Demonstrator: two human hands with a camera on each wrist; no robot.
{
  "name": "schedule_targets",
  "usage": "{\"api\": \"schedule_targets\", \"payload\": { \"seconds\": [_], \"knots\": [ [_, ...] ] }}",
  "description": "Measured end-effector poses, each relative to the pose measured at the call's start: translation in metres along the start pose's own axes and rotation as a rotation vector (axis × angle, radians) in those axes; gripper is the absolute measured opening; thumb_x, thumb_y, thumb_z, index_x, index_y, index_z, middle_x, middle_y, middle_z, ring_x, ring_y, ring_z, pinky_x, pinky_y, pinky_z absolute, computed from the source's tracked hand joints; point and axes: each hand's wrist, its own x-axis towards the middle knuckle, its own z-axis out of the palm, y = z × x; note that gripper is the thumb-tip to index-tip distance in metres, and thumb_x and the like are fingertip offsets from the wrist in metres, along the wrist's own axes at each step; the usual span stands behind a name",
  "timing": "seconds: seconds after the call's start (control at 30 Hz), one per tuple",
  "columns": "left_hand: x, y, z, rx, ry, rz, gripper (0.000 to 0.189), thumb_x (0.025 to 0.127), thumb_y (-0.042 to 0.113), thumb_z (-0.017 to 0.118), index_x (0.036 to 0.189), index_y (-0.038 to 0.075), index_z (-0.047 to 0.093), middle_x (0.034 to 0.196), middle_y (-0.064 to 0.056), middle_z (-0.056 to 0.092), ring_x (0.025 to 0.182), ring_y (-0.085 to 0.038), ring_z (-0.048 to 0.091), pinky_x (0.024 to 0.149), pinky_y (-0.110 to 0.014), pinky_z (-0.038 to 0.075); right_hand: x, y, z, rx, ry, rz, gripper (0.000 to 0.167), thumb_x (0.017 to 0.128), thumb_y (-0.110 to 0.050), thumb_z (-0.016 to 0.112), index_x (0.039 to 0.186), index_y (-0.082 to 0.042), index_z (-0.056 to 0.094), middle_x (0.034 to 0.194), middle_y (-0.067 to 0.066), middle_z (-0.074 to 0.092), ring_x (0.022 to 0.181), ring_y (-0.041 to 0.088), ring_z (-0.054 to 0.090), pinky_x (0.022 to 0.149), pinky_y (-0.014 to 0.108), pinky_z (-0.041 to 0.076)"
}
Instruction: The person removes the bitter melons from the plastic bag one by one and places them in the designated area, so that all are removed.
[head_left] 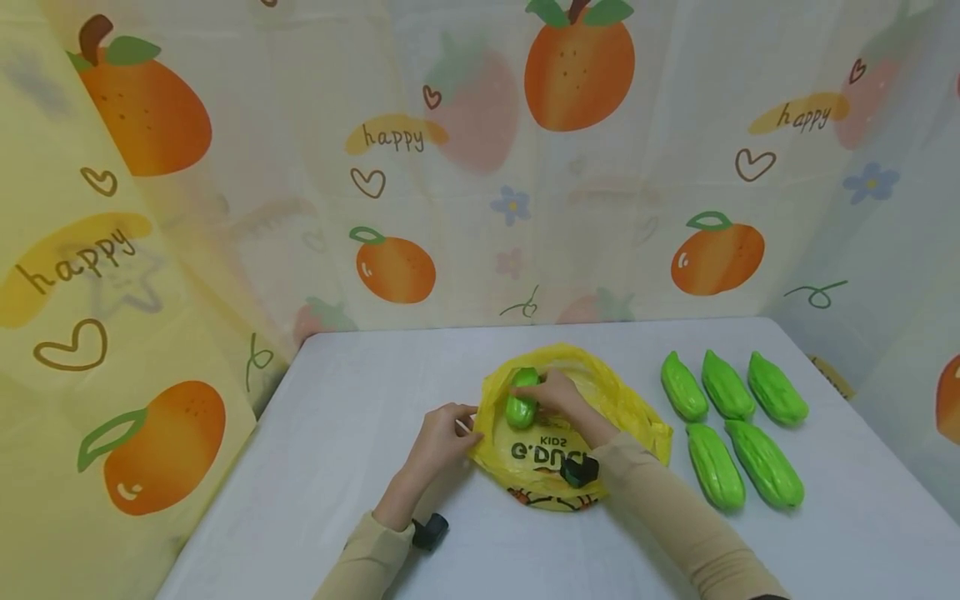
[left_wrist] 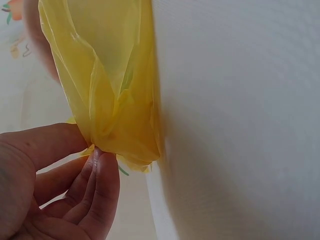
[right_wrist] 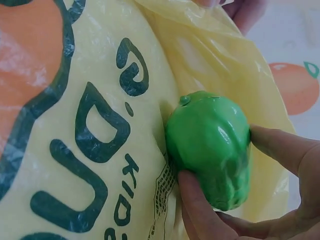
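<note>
A yellow plastic bag (head_left: 637, 404) printed with dark letters lies on the table with its mouth spread. My left hand (head_left: 442, 437) pinches the left rim of the bag; the left wrist view shows thumb and fingertips meeting on the gathered plastic (left_wrist: 120, 132). Over the left part of the bag, my right hand (head_left: 561, 395) holds a glossy green ridged gourd (head_left: 521, 412). In the right wrist view, thumb and fingers grip the gourd (right_wrist: 210, 145) at its sides, against the printed plastic. Part of the right palm is out of that view.
Several similar green gourds (head_left: 716, 468) lie in two rows on the table (head_left: 360, 375), right of the bag. A fruit-patterned curtain (head_left: 465, 217) hangs behind the table and along its sides. A brownish object (head_left: 832, 377) shows past the table's right edge.
</note>
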Motion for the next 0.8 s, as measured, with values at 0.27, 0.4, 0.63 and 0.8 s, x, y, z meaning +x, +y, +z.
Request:
{"api": "schedule_targets", "payload": {
  "seconds": [0.27, 0.4, 0.63, 0.8],
  "knots": [
    [0.000, 0.000, 0.001, 0.002, 0.005, 0.015, 0.037, 0.079, 0.008, 0.075, 0.114, 0.000, 0.067, 0.085, -0.006, 0.065, 0.068, -0.011, 0.061, 0.057, -0.017, 0.051, -0.007, 0.001, -0.006, 0.065, -0.028, 0.027, 0.060, 0.082, -0.024, 0.073, 0.124, 0.012, 0.050, 0.115, 0.024, 0.058, 0.093, 0.029, 0.066, 0.077, 0.034, 0.057],
    [0.000, 0.000, 0.001, 0.007, 0.006, 0.015, 0.037, 0.079, 0.008, 0.075, 0.114, 0.000, 0.067, 0.085, -0.006, 0.065, 0.069, -0.010, 0.061, 0.057, -0.017, 0.050, -0.010, 0.001, -0.008, 0.093, -0.053, 0.032, 0.060, 0.083, -0.021, 0.072, 0.127, 0.012, 0.049, 0.118, 0.025, 0.058, 0.096, 0.030, 0.066, 0.081, 0.036, 0.056],
    [0.000, 0.000, 0.000, 0.021, 0.007, 0.017, 0.037, 0.079, 0.009, 0.075, 0.114, 0.002, 0.067, 0.084, -0.005, 0.064, 0.071, -0.011, 0.061, 0.058, -0.017, 0.051, -0.012, 0.005, -0.012, 0.142, -0.074, 0.020, 0.059, 0.084, -0.017, 0.070, 0.129, 0.012, 0.046, 0.119, 0.026, 0.058, 0.099, 0.033, 0.065, 0.083, 0.038, 0.055],
    [0.000, 0.000, 0.000, 0.018, 0.004, 0.006, 0.037, 0.079, 0.009, 0.075, 0.115, 0.002, 0.067, 0.085, -0.004, 0.064, 0.072, -0.012, 0.062, 0.060, -0.017, 0.051, -0.015, 0.007, -0.014, 0.153, -0.074, 0.019, 0.064, 0.082, -0.015, 0.071, 0.133, 0.011, 0.042, 0.123, 0.028, 0.055, 0.102, 0.036, 0.064, 0.083, 0.039, 0.055]
  ]
}}
